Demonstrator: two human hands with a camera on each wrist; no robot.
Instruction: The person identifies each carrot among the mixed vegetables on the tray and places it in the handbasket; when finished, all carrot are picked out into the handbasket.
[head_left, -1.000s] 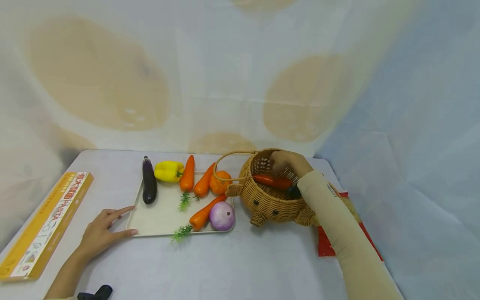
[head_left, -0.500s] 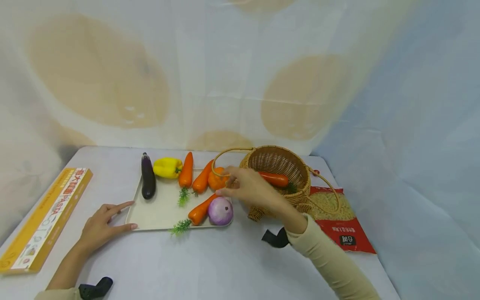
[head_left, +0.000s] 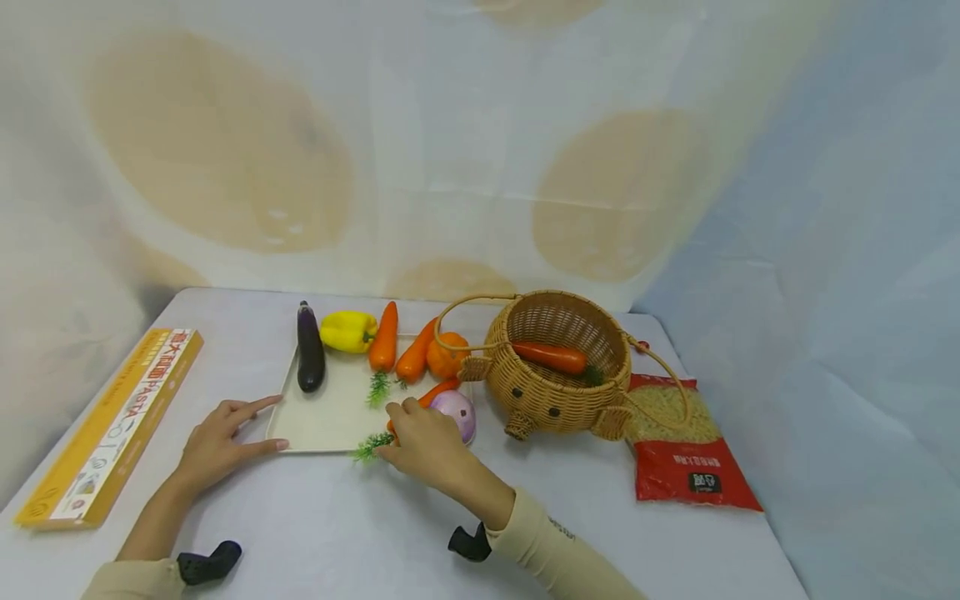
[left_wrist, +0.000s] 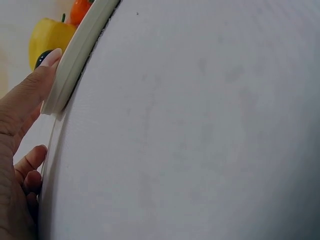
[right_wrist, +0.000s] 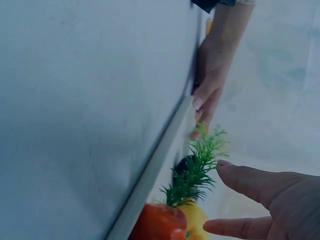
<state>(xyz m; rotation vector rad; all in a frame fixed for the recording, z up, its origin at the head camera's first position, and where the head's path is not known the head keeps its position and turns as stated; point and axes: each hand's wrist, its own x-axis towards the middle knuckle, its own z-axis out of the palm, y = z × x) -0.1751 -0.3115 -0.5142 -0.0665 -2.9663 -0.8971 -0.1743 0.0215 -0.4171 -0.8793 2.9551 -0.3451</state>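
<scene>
My left hand (head_left: 217,442) rests at the left front corner of the cream tray (head_left: 322,421), its thumb and forefinger stretched out and touching the rim. Over the tray's front right part hovers my right hand (head_left: 431,446), above a carrot (head_left: 441,390) with green leaves. In the right wrist view its fingers stand apart, close to the leaves (right_wrist: 192,172), gripping nothing. A purple onion (head_left: 459,410) lies just beyond that hand, partly covered by it. Along the back of the tray are an eggplant (head_left: 310,354), a yellow bell pepper (head_left: 348,332), two more carrots and a small pumpkin (head_left: 447,356).
A wicker basket (head_left: 540,408) with an animal face stands right of the tray, a carrot-like vegetable (head_left: 551,356) inside; its left handle reaches over the pumpkin. A red pasta bag (head_left: 693,467) lies at the right, a long pasta box (head_left: 112,429) at the left.
My right hand has left the basket's inside and moved left and toward me, over the front carrot. The basket's right handle has come into view. My left hand stays at the tray corner.
</scene>
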